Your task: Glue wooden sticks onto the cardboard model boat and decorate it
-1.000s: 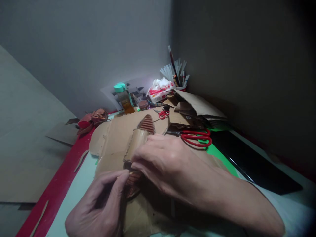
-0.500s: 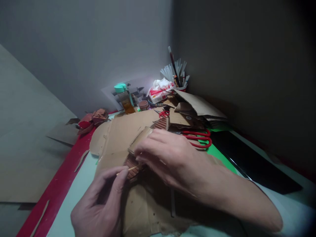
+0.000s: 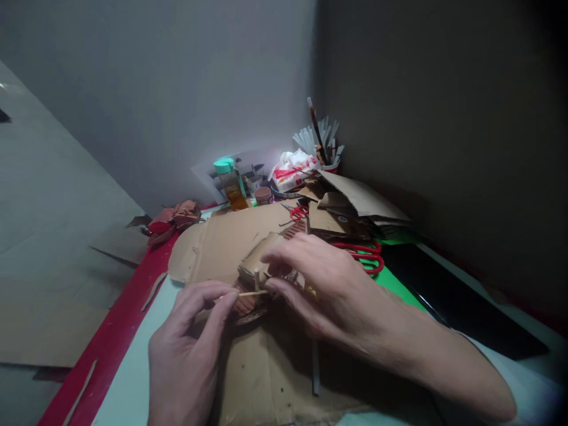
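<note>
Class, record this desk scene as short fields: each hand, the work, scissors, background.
Left hand: pinching a thin wooden stick
Right hand: fingers at the stick's other end; grip unclear
Work: folded cardboard piece above a cardboard sheet
Scissors: small red-handled pair; larger red-handled pair, partly hidden
Background: teal-lidded bottle, tissue pack

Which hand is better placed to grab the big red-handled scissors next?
Right, I'd judge. The right hand is much nearer the big red-handled scissors, though its fingertips are at one end of the thin stick. The left hand pinches the other end, farther away.
</note>
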A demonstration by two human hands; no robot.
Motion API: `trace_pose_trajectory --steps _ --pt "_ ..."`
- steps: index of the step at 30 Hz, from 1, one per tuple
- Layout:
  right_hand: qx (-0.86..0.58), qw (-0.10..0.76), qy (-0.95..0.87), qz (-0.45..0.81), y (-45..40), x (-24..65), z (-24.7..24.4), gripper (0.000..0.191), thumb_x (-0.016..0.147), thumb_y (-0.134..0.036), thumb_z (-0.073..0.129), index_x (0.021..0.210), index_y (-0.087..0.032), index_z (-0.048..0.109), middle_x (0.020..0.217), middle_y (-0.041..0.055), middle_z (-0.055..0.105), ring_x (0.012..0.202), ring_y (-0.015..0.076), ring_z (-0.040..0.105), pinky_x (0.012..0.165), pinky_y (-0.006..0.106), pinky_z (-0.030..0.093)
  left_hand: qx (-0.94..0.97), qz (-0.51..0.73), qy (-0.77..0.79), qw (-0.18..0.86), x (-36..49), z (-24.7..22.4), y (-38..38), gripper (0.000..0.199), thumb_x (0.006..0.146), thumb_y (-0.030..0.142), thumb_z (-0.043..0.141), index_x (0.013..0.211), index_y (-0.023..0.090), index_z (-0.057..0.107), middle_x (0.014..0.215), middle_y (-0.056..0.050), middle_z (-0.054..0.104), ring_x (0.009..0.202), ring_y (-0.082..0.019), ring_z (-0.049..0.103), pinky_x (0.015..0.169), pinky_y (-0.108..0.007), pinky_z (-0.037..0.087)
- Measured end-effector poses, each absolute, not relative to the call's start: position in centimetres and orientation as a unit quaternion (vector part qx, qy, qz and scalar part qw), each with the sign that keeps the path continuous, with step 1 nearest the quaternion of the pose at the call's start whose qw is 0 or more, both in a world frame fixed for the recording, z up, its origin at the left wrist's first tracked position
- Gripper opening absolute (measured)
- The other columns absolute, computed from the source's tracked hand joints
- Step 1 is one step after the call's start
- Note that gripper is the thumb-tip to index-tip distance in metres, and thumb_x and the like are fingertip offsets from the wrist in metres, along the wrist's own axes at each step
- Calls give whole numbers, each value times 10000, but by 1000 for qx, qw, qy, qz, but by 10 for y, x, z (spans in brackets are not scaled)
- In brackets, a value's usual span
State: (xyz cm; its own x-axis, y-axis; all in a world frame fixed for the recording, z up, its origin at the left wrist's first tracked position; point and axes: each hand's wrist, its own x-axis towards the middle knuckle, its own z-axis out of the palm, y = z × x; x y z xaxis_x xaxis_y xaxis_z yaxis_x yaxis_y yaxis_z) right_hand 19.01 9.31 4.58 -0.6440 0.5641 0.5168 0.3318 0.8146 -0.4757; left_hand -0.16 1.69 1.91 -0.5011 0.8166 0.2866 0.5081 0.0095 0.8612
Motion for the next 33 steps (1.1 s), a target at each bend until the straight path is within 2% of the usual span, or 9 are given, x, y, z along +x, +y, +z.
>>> trace_pose_trajectory --steps 4,7,12,19,26,33 --pt "-275 297 -903 145 92 195 45 135 1010 -229 484 940 -203 596 978 51 587 907 201 516 826 351 445 493 505 688 171 -10 21 21 160 819 454 718 769 302 732 832 33 748 807 -191 686 788 -269 490" --pt "-300 272 -905 133 88 196 43 120 978 -239 526 898 -215 612 983 66 593 924 221 534 819 365 469 495 504 686 177 -14 22 22 183 803 470 721 761 293 737 794 26 753 764 -185 688 734 -252 495" --pt "-296 261 -908 141 82 192 43 139 977 -221 514 934 -221 646 976 73 616 934 222 574 816 364 497 489 506 683 194 -17 18 26 227 763 500 743 771 273 741 768 5 764 730 -194 700 676 -241 519" --pt "-317 234 -905 160 79 186 46 126 969 -218 525 972 -200 650 1061 95 625 1001 244 588 854 398 508 474 520 679 209 -19 12 29 254 746 504 746 794 255 762 806 -13 776 715 -185 711 663 -210 561" --pt "-344 199 -902 172 78 179 48 180 990 -230 492 950 -174 659 1120 102 641 1051 262 588 901 440 501 485 528 655 240 -19 10 29 248 784 484 735 842 243 756 789 -11 770 696 -178 714 631 -201 580" --pt "-332 203 -908 156 75 178 46 211 1008 -233 460 987 -168 659 1080 101 659 1061 260 602 927 438 491 460 548 662 222 -26 8 32 387 724 521 773 962 217 742 945 -65 771 820 -221 744 685 -234 608"
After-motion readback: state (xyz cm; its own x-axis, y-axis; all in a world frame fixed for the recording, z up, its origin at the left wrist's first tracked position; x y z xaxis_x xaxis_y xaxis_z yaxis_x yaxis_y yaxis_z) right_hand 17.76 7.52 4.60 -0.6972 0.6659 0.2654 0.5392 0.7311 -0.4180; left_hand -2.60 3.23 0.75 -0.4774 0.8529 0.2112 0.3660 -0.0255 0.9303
